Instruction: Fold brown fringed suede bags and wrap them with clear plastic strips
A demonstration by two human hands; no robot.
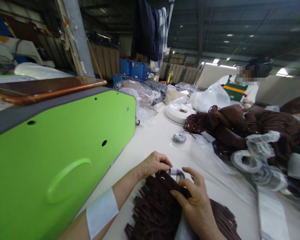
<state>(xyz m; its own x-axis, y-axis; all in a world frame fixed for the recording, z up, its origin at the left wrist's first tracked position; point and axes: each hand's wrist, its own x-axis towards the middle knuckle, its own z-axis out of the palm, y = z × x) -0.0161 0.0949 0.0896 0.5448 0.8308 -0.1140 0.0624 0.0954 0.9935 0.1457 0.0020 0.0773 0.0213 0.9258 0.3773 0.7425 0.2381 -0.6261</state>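
Observation:
A dark brown fringed bag (155, 208) with gold eyelets along its top edge lies before me on the white table. My left hand (153, 165) pinches the far left end of that edge between thumb and fingers. On the near right, my right hand (196, 196) grips the same edge with its thumb and bent fingers; one finger sticks up. Between the hands is a small grey coil with a white band (176, 172), just behind the edge, which partly covers it. More brown fringed material (223, 215) shows to the right of my right wrist.
A green machine panel (72, 150) stands on the left. Brown bags (227, 123) and plastic-wrapped coils (257, 163) are heaped right. A white tape roll (178, 113) and a small grey coil (179, 138) lie ahead. A person (237, 88) is behind the heap.

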